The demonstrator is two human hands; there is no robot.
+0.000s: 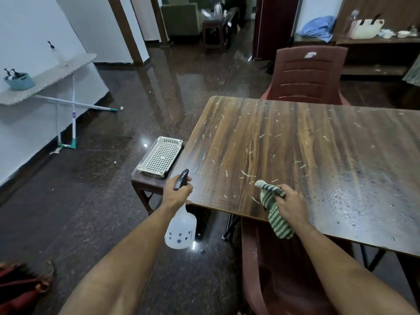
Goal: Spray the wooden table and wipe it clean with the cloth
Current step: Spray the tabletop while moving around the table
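Just ahead of both hands: dark wood-grain tabletop [284, 142], strewn with pale shreds, wet droplet sheen right of right hand [289, 203]. Left hand [177, 192] grips neck of translucent white spray bottle with black trigger [181, 228], nozzle toward tabletop, bottle body hanging below hand, off tabletop edge. Right hand clutches green-striped cloth [273, 210], draped over near edge. Right-hand fingertips hidden in cloth; bottle's liquid level unclear.

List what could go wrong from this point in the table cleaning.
The spray bottle in the left hand hangs off the wooden table edge, so mist may hit the floor. Wiping with the cloth in the right hand may push the scattered scraps onto the floor.
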